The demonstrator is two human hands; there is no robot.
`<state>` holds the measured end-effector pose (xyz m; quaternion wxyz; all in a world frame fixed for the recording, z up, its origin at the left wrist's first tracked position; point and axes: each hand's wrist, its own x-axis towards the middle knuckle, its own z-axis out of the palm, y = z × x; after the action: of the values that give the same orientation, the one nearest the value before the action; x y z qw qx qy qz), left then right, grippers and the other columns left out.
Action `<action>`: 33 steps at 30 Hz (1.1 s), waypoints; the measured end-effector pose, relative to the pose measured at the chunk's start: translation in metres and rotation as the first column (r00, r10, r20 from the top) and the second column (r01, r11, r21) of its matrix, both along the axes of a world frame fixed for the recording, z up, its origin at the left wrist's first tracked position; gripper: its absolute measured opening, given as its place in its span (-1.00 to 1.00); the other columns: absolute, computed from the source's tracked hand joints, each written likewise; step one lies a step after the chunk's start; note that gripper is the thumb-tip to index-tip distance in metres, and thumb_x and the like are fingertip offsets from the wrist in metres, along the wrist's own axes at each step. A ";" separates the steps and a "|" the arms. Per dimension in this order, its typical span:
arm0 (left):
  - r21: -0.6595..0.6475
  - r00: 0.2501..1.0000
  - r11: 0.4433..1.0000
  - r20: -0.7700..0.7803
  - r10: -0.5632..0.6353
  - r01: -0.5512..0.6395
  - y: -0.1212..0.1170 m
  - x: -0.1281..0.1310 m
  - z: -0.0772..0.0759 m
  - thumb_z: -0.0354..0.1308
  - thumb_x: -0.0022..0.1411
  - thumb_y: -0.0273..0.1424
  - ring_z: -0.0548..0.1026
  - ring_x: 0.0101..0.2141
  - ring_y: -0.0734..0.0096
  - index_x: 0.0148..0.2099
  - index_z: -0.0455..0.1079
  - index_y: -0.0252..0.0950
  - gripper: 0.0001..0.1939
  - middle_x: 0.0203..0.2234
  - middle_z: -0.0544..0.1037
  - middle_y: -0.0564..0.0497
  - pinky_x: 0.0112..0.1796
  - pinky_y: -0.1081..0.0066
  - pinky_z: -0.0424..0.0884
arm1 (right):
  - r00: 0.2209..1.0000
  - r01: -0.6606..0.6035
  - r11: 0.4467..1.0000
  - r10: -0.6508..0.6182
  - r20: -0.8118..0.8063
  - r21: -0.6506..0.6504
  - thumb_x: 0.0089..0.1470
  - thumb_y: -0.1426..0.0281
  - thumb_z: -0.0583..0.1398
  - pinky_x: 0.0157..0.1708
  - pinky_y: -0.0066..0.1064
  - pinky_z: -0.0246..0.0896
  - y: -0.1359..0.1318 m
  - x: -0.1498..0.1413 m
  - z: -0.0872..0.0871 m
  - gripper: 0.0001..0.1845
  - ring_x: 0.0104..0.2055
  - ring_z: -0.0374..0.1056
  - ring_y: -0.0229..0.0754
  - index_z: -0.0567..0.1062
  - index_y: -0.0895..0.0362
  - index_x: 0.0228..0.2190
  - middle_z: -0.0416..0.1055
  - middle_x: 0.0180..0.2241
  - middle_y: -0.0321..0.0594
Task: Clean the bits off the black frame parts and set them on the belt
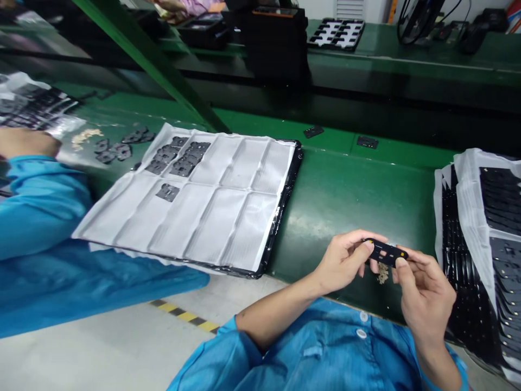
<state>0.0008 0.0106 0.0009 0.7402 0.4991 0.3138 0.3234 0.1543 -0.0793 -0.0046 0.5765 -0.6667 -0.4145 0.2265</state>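
Note:
Between my two hands is a small flat black plate (385,253) with cut-outs and yellow spots near its ends. My left hand (345,258) pinches its left end between thumb and fingers. At the other end my right hand (425,285) grips it the same way. Beneath the plate, a small heap of tan bits (382,273) lies on the green bench, partly hidden. To the left, a black tray covered with a white sheet (228,217) carries several dark grey plates (189,158) in its upper left part, and one grey plate (167,192) lower down.
Stacked trays of black plates (502,201) with white sheets stand at the right. Two black plates (367,142) lie toward the bench's back. A co-worker's blue sleeve (40,201) reaches in from the left, near loose dark parts (112,151). A green post (154,65) slants across the bench.

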 end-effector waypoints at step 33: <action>0.083 0.989 0.990 -0.078 0.124 -0.118 -0.024 -0.007 0.000 0.14 0.56 -0.10 0.35 -0.58 0.61 0.00 0.60 -0.39 -0.58 -0.54 0.47 0.09 -0.48 0.56 0.29 | 0.974 -0.141 0.984 0.157 -0.165 0.109 0.36 0.42 0.29 -0.53 -0.52 0.24 0.005 -0.007 0.001 -0.90 -0.51 0.32 -0.36 0.64 0.08 -0.23 0.49 -0.34 -0.30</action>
<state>-0.0062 -0.0133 0.0010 0.6854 0.5207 0.3612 0.3587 0.1475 -0.0746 -0.0035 0.6233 -0.5828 -0.4221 0.3059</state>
